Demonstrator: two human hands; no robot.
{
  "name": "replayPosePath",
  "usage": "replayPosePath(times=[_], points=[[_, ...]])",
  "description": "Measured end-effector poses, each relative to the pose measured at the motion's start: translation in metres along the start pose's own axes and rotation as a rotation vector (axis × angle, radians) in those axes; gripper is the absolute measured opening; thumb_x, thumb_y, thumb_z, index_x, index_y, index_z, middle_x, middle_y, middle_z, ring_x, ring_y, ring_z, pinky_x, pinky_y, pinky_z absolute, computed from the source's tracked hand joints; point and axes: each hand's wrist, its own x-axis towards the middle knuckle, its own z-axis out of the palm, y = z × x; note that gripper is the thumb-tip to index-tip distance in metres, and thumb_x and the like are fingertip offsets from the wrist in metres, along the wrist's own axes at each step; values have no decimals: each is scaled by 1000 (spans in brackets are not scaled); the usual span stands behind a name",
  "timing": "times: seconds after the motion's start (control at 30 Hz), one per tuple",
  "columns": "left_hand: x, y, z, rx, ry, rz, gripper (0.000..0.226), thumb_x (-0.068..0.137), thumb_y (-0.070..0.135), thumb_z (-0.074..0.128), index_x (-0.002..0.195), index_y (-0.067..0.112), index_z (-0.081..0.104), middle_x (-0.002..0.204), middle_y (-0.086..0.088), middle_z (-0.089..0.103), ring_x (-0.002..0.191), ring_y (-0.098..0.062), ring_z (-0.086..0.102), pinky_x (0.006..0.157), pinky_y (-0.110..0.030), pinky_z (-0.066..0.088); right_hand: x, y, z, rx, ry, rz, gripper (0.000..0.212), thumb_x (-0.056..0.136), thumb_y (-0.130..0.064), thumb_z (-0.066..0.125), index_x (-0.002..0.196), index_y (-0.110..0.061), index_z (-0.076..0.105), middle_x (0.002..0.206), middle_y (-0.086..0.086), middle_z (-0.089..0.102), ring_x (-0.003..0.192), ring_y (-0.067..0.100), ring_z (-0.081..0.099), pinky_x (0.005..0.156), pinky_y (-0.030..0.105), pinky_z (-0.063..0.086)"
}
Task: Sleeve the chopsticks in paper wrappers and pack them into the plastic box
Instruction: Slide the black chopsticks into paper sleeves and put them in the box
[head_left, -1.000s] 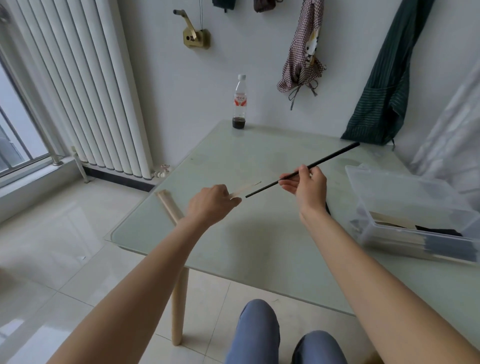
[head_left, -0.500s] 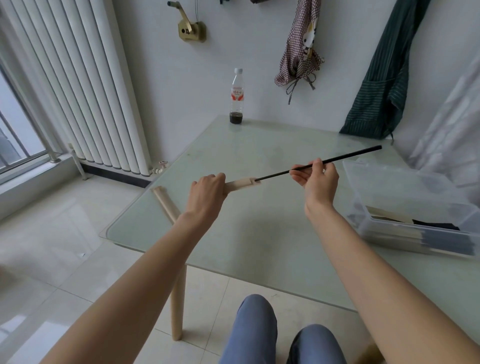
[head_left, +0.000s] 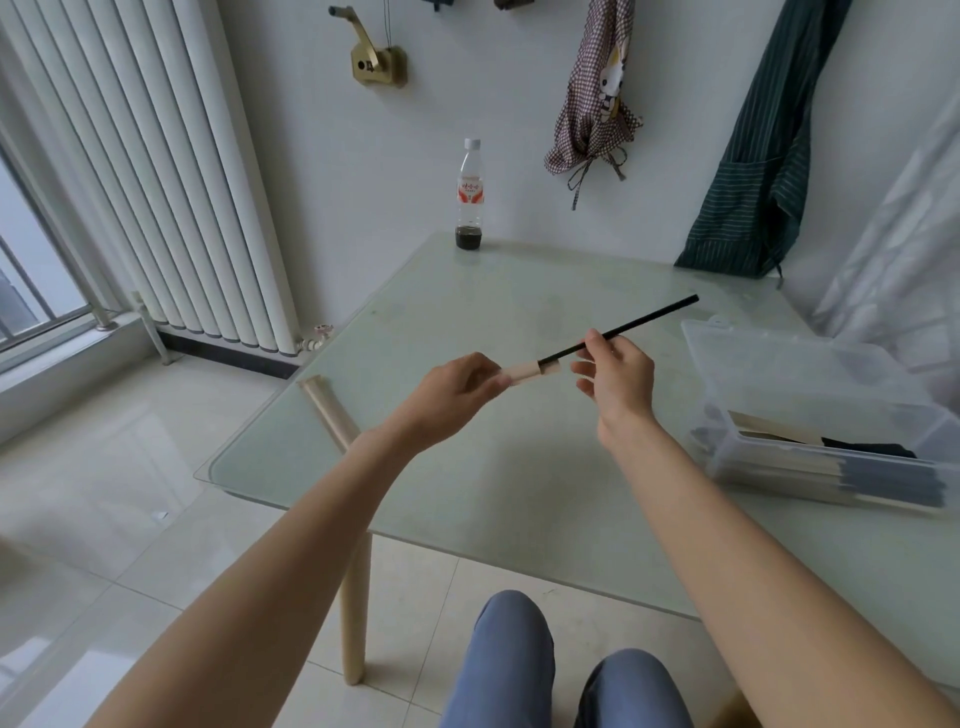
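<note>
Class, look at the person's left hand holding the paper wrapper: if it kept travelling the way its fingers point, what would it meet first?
Most likely the right hand, which pinches the black chopsticks just beyond the paper wrapper held by the left hand; depth is uncertain.

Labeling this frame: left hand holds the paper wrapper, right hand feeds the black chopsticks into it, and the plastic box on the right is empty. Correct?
Not quite: the plastic box is not empty. The head view shows sleeved chopsticks lying along its near wall. The rest holds: the left hand holds the paper wrapper, and the right hand feeds the black chopsticks into it.
</note>
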Motion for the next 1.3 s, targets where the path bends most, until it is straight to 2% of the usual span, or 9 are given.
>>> replayPosePath(times=[0.13, 0.27, 0.37, 0.5, 0.67, 0.87, 1.17, 1.23, 1.3], points=[[3, 3, -1, -57, -2, -37, 12, 91, 23, 59, 85, 14, 63, 66, 11, 56, 58, -10, 44, 50, -12, 33, -4, -3, -2, 74, -25, 23, 9, 93, -16, 56, 84, -17, 54, 81, -2, 63, 63, 5, 60, 54, 19, 43], [4, 2, -3, -201, 10, -75, 8, 86, 18, 66, 78, 15, 66, 75, 0, 69, 64, -9, 57, 71, -27, 50, -5, -6, -6, 99, -42, 46, 11, 90, -12, 60, 87, -17, 50, 82, 1, 65, 67, 6, 61, 56, 19, 44], [4, 1, -4, -207, 28, -100, 9, 82, 19, 70, 74, 17, 69, 81, -10, 72, 64, -11, 58, 70, -28, 50, -6, -6, -7, 70, -84, 62, 16, 90, -11, 61, 79, -18, 51, 79, 0, 64, 67, 6, 60, 58, 19, 44], [3, 6, -3, -195, -10, -108, 8, 82, 22, 71, 77, 15, 70, 80, -4, 73, 62, -7, 59, 67, -23, 50, -9, -3, -6, 35, -190, 75, 15, 87, -13, 64, 76, -17, 56, 78, -2, 61, 72, 6, 58, 62, 19, 45], [3, 7, -5, -173, -24, -97, 6, 83, 19, 69, 79, 14, 71, 73, 5, 71, 51, 5, 59, 60, -13, 47, -4, -7, -10, 135, -90, 53, 10, 90, -16, 61, 80, -18, 60, 76, -3, 61, 66, 6, 58, 62, 18, 45], [9, 12, 2, -121, -50, -88, 7, 84, 19, 67, 82, 14, 71, 72, 8, 71, 52, 5, 61, 63, -19, 47, -9, 3, -4, 5, -137, 6, 14, 85, -14, 67, 75, -22, 60, 76, -4, 63, 72, 6, 59, 65, 20, 45], [24, 9, 16, -89, -97, -101, 8, 86, 20, 64, 83, 15, 70, 74, 5, 71, 50, 6, 60, 62, -20, 46, 8, 13, -12, -4, -119, 124, 28, 96, -32, 51, 78, -15, 65, 75, 0, 64, 69, 10, 60, 64, 23, 50], [30, 6, 17, -87, -60, -142, 10, 85, 20, 65, 79, 14, 71, 78, -3, 73, 49, 4, 60, 61, -23, 46, 20, 18, -15, -177, -91, 120, 36, 98, -36, 45, 80, -10, 62, 78, 6, 64, 73, 19, 61, 70, 30, 48], [34, 1, 18, -76, -28, -179, 11, 85, 19, 64, 79, 13, 70, 79, -5, 72, 49, 0, 60, 55, -17, 45, 34, 29, -25, -696, -63, 22, 31, 98, -28, 44, 92, -4, 62, 93, 17, 62, 91, 30, 57, 81, 35, 44]])
